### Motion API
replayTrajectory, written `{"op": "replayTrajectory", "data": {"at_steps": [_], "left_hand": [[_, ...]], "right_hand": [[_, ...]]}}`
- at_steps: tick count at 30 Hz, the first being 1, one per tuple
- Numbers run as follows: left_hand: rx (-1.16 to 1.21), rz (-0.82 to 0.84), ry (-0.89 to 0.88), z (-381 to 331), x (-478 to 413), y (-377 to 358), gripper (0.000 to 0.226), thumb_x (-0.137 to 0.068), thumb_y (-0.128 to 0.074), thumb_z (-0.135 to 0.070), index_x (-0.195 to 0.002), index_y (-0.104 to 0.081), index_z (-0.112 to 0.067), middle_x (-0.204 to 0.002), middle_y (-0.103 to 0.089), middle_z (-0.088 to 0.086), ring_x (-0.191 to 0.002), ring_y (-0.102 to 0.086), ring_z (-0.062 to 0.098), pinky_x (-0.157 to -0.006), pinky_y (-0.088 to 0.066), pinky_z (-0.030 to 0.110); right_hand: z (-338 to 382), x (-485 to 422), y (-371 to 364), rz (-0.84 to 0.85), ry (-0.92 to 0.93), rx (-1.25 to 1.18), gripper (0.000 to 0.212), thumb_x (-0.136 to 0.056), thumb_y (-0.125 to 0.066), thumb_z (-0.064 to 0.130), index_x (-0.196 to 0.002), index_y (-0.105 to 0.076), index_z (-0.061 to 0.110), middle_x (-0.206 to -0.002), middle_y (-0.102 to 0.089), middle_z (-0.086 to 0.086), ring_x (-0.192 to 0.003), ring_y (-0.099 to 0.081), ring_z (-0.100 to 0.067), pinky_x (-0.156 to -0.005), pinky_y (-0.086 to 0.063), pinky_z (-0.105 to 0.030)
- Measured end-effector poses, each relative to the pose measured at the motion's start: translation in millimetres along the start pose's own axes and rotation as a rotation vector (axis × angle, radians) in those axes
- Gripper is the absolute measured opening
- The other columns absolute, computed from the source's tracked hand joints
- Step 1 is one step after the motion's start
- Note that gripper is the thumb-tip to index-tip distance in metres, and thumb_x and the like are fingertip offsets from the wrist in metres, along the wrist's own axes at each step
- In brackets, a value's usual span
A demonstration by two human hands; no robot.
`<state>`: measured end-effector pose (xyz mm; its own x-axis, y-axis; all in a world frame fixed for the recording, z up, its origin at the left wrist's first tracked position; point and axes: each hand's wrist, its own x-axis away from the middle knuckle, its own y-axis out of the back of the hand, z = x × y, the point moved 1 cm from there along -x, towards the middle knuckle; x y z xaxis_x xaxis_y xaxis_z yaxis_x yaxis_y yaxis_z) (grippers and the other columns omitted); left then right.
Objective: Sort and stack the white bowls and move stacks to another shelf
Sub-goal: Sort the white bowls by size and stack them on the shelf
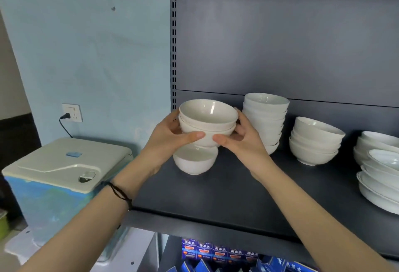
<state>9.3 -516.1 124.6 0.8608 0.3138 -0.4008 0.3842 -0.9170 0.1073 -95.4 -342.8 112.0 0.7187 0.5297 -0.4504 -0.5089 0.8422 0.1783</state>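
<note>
One wide-angle view, from the person's head; it faces forward and slightly down into the shelf (237,187), near; the bowls (208,118) between the fingers (240,130) sit mid-frame.

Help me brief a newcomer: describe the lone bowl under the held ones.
On the dark grey shelf, go to the left end by the pale blue wall. The lone bowl stands there, below the nested bowls held by left hand and right hand. Its right-hand neighbours are stacks; it is single.
</note>
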Motion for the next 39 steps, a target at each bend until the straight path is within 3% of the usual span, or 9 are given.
{"op": "replayTrajectory", "data": {"at_steps": [3,6,10,15,21,25,30,34,39], "left_hand": [[-0.051,-0.045,0.049,18.0,-4.6,11.1,0.077,-0.061,-0.087,-0.032,-0.132,-0.057,-0.028,-0.123,-0.067,-0.014,-0.114,-0.06,-0.003,-0.098,-0.048,0.025],[-0.06,-0.056,0.096,36.0,-5.1,17.0,0.065,-0.074,-0.083,-0.017,-0.133,-0.056,-0.025,-0.126,-0.063,-0.015,-0.112,-0.053,-0.016,-0.093,-0.046,0.009],[-0.046,-0.051,0.112,50.9,-7.0,18.1,0.061,-0.076,-0.08,-0.01,-0.132,-0.057,-0.021,-0.125,-0.066,-0.011,-0.112,-0.058,-0.008,-0.079,-0.048,0.004],[0.052,-0.11,0.095,71.2,-1.8,6.4,0.073,-0.064,-0.087,-0.011,-0.131,-0.059,-0.018,-0.123,-0.068,-0.007,-0.116,-0.061,0.006,-0.081,-0.051,0.011],[0.024,-0.168,0.077,79.4,4.1,4.2,0.095,-0.048,-0.084,-0.043,-0.136,-0.052,-0.027,-0.136,-0.056,-0.008,-0.126,-0.051,0.007,-0.103,-0.045,0.03],[0.029,-0.086,0.095,80.8,7.9,-1.5,0.093,-0.055,-0.082,-0.043,-0.138,-0.04,-0.031,-0.133,-0.056,-0.012,-0.12,-0.055,0.001,-0.085,-0.05,0.013],[0.024,-0.047,0.083,78.5,9.9,-6.8,0.097,-0.071,-0.082,-0.033,-0.14,-0.017,-0.051,-0.139,-0.047,-0.015,-0.123,-0.051,-0.003,-0.086,-0.046,0.005],[-0.002,-0.056,0.034,79.4,8.4,-7.6,0.07,-0.081,-0.075,-0.012,-0.13,-0.035,-0.042,-0.129,-0.056,-0.01,-0.104,-0.057,-0.015,-0.079,-0.046,0.005],[0.007,-0.056,-0.007,76.5,11.1,-8.7,0.069,-0.079,-0.078,-0.013,-0.132,-0.04,-0.035,-0.125,-0.058,-0.012,-0.104,-0.059,-0.012,-0.081,-0.047,0.007]], "right_hand": [[-15.9,-11.8,-14.3,0.047,-0.019,0.004,0.096,-0.064,-0.085,0.036,-0.147,-0.038,0.027,-0.134,-0.062,0.004,-0.116,-0.064,-0.011,-0.1,-0.054,-0.038],[-33.0,-14.1,-22.7,0.06,-0.041,0.02,0.098,-0.061,-0.084,0.044,-0.147,-0.037,0.034,-0.137,-0.06,0.008,-0.12,-0.061,-0.013,-0.105,-0.05,-0.044],[-47.2,-11.2,-25.9,0.043,-0.017,0.076,0.085,-0.066,-0.082,0.046,-0.141,-0.042,0.043,-0.135,-0.059,0.014,-0.128,-0.053,-0.014,-0.107,-0.046,-0.048],[-60.4,-6.8,-22.8,0.063,-0.062,0.058,0.099,-0.064,-0.083,0.05,-0.149,-0.033,0.041,-0.142,-0.055,0.016,-0.133,-0.049,-0.009,-0.112,-0.043,-0.045],[-61.5,-2.5,-22.2,0.118,-0.069,0.056,0.093,-0.066,-0.08,0.049,-0.147,-0.034,0.041,-0.137,-0.057,0.021,-0.129,-0.052,-0.001,-0.11,-0.045,-0.037],[-63.2,-1.1,-23.0,0.144,-0.107,-0.027,0.105,-0.066,-0.086,0.037,-0.149,-0.023,0.047,-0.143,-0.051,0.02,-0.13,-0.052,-0.003,-0.11,-0.046,-0.036],[-67.3,6.5,-32.1,0.206,-0.088,-0.013,0.12,-0.067,-0.089,0.014,-0.125,-0.004,0.076,-0.142,-0.029,0.037,-0.137,-0.04,-0.001,-0.107,-0.046,-0.029],[-69.9,6.2,-34.4,0.133,-0.071,-0.005,0.122,-0.05,-0.091,0.032,-0.128,-0.008,0.074,-0.147,-0.038,0.024,-0.136,-0.043,-0.005,-0.111,-0.045,-0.039],[-66.2,8.7,-31.8,0.086,-0.026,0.029,0.121,-0.054,-0.094,0.02,-0.131,-0.017,0.074,-0.137,-0.049,0.03,-0.127,-0.051,0.002,-0.102,-0.051,-0.028]]}}
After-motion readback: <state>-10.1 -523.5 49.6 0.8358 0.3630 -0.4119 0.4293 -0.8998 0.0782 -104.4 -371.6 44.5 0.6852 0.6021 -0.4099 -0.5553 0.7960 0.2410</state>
